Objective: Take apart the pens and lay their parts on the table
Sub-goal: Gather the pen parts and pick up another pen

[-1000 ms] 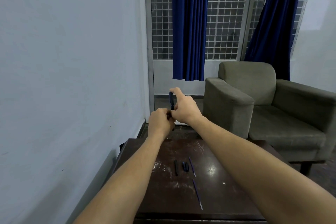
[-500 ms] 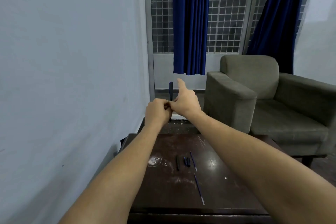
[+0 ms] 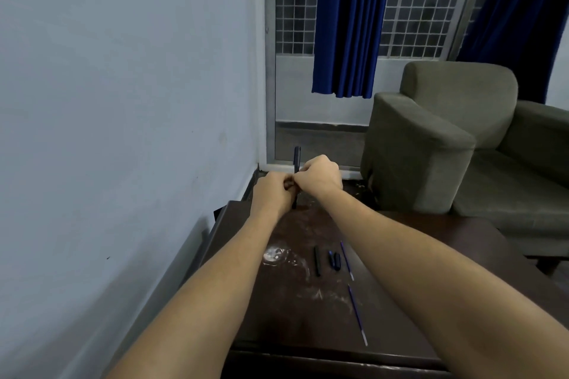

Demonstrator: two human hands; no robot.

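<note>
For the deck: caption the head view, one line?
Left hand and right hand grip an upright pen above the table, where pen parts and two refills lie.

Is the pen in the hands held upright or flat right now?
Upright: the pen sticks up above the left hand and right hand gripping it, its lower end showing below them.

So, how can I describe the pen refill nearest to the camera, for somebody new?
Find the dark table beside the grey armchair. Near its front edge lies a thin blue refill. It lies alone, while the other refill sits farther back beside the short dark pen parts.
</note>
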